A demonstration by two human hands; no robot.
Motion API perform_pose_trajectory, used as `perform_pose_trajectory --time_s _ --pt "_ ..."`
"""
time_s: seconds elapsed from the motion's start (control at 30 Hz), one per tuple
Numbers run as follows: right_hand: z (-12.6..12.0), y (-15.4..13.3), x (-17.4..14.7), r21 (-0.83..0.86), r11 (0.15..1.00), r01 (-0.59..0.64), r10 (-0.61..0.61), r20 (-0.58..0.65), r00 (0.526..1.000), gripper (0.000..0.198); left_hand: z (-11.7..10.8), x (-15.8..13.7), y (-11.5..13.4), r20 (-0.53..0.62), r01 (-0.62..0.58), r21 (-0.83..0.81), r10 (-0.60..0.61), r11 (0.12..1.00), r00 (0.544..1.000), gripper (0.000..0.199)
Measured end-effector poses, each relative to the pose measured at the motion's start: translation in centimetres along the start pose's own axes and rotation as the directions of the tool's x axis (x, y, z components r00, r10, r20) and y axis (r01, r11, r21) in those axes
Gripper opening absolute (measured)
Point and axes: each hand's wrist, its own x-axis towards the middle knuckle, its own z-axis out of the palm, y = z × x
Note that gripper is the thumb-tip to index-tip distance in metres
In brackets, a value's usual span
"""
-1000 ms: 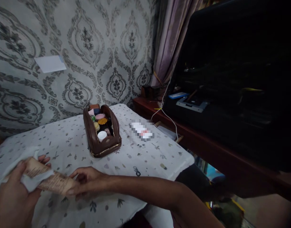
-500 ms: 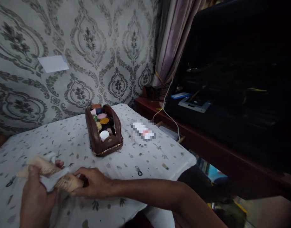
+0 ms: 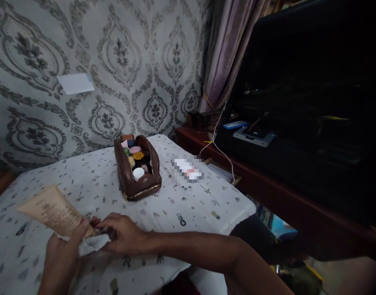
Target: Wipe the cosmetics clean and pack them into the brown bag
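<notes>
A beige squeeze tube with fine dark print lies tilted in my left hand, its flat end pointing up and to the left. The thumb of that hand presses on the tube near its narrow end, over a white tissue or wipe. My right hand is closed at the same narrow end, fingers pinched there; the tip itself is hidden by fingers and cloth. Beyond my hands, an unzipped brown cosmetic bag stands on the table, holding several jars and small containers, among them a white-lidded jar.
A white patterned cloth covers the table. A phone-like blurred object lies right of the bag. To the right is a dark red desk with a large black screen-like panel, a white cable and a half-open drawer.
My left hand has slid from around the tube's body toward its narrow end, uncovering the printed body. The tissue has moved right with it, to the tip. My right hand stays near the same spot.
</notes>
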Motion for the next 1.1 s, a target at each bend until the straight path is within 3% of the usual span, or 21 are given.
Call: perform_pose_trajectory --time_s 0.07,0.17,0.23,0.33,0.4,0.47,0.57,0.73,0.87,1.1 --pt "-0.4 -0.3 0.2 0.151 0.986 -0.074 0.073 0.007 0.997 0.044 -1.1 1.1 -0.6 0.014 0.007 0.096 -0.008 0.995 1.0 0.047" --pt "-1.3 -0.8 0.7 0.489 0.847 -0.208 0.2 0.068 0.977 0.056 -2.6 2.2 -2.2 0.059 -0.207 0.412 0.201 0.887 0.978 0.048" --pt "-1.9 -1.2 1.1 0.629 0.737 -0.248 0.26 0.076 0.963 0.066 -3.4 2.3 -3.4 0.169 -0.411 0.568 0.388 0.713 0.906 0.04" --pt "-2.5 -1.5 1.6 0.714 0.651 -0.259 0.306 0.065 0.95 0.071 -4.2 1.9 -4.9 0.351 -0.623 0.666 0.565 0.41 0.747 0.031" --pt "-2.5 -1.5 1.6 0.711 0.652 -0.265 0.316 0.063 0.947 0.069 -4.6 1.7 -5.6 0.422 -0.658 0.71 0.595 0.252 0.684 0.025" --pt "-2.4 -1.4 1.6 0.653 0.696 -0.298 0.32 0.09 0.943 0.062 -4.7 1.4 -6.0 0.46 -0.657 0.738 0.596 0.156 0.658 0.021" --pt "-2.1 -0.9 1.4 0.568 0.753 -0.331 0.334 0.103 0.937 0.053 -4.6 0.9 -6.3 0.473 -0.664 0.739 0.617 0.111 0.629 0.022" --pt "-1.9 0.1 1.3 0.541 0.783 -0.306 0.318 0.073 0.945 0.054 -3.9 0.1 -6.2 0.467 -0.718 0.684 0.678 0.13 0.568 0.042" --pt "-2.1 0.0 1.3 0.459 0.856 -0.236 0.249 0.034 0.968 0.051 -2.9 -0.2 -5.4 0.485 -0.745 0.649 0.671 0.153 0.56 0.05" --pt "-1.6 -1.0 0.1 0.148 0.983 -0.105 0.105 0.01 0.994 0.043 -0.1 -1.4 -3.4 0.573 -0.8 0.58 0.622 0.153 0.534 0.049"
